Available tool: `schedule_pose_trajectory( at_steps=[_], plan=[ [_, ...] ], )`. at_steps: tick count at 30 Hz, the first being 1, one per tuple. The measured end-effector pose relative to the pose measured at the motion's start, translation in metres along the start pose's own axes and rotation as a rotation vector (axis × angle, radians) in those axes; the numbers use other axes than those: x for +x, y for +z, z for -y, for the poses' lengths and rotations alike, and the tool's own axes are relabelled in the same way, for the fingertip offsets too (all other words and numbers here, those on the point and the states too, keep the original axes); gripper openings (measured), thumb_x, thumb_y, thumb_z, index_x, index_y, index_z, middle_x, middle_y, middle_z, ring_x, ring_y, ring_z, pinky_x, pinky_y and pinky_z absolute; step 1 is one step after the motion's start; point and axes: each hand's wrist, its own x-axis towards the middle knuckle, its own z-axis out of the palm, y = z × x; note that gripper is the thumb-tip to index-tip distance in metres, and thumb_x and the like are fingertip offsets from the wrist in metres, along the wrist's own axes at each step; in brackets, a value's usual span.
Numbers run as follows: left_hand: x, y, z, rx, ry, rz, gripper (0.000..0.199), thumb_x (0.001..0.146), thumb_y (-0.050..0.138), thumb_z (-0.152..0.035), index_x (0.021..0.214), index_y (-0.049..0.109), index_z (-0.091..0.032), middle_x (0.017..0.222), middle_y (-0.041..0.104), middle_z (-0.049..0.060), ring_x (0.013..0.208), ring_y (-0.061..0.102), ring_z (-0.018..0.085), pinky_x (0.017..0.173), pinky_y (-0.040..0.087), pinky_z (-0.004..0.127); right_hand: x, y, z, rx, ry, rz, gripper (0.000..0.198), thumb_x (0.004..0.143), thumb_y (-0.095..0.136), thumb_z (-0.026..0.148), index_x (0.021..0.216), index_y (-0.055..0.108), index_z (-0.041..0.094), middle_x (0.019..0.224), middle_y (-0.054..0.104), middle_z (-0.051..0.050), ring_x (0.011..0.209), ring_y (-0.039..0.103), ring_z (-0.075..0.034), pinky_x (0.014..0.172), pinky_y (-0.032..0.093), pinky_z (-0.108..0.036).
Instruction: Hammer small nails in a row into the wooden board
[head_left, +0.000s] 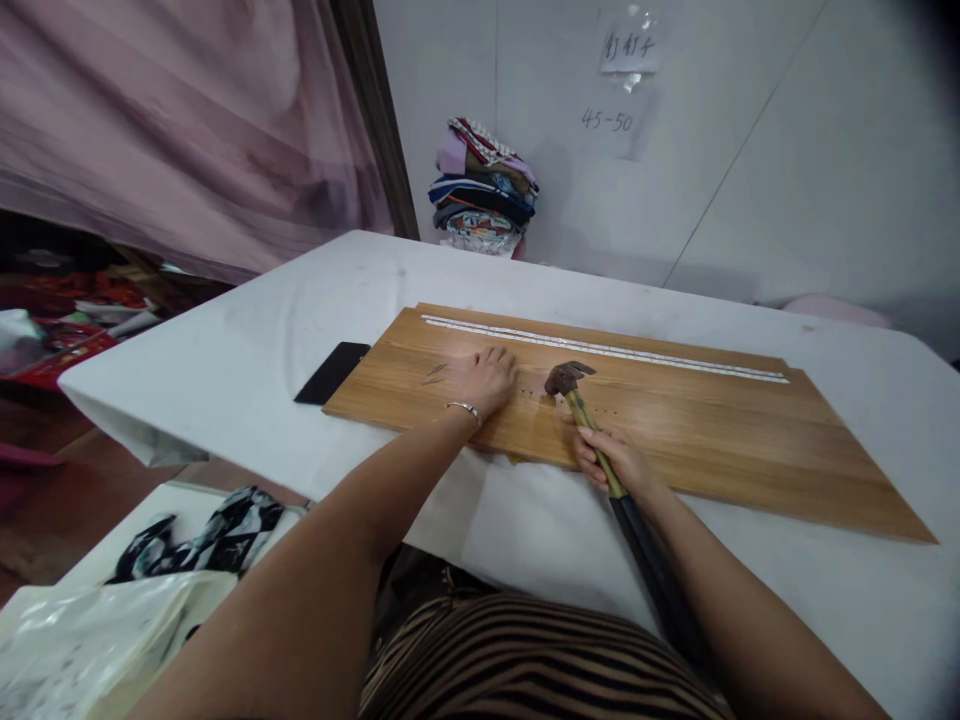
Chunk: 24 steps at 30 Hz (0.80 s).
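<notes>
A long wooden board (697, 420) lies across the white table, with a row of small dark nail heads or holes along its middle. My left hand (491, 380) rests flat on the board, fingers stretched forward, beside a few loose nails (433, 374). My right hand (611, 460) is wrapped round the handle of a claw hammer (570, 380), near the middle of its shaft. The rusty head is over the row of marks, just right of my left hand; whether it touches the board I cannot tell.
Two white measuring strips (600, 348) run along the board's far side. A black flat object (330, 373) lies by its left end on the white table (247, 350). Folded clothes (486, 190) are stacked against the wall. A patterned cloth (217, 535) lies at lower left.
</notes>
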Motion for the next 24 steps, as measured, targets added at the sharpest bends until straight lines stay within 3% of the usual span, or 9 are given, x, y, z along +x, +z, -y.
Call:
schedule_pose_trajectory(
  at_steps=[24],
  plan=[
    [-0.0007,0.0001,-0.0008,-0.008,-0.008,-0.019,0.031,0.106,0.039,-0.031,0.119,0.066,-0.025,0.141,0.064,0.011,0.137,0.051,0.027,0.113,0.040,0.047,0.0011,-0.0012,-0.0016,0.002,0.023,-0.004,0.051,0.078,0.076,0.052,0.116,0.059,0.023,0.060,0.047,0.011,0.034,0.034,-0.006,0.028,0.029,-0.018]
  ],
)
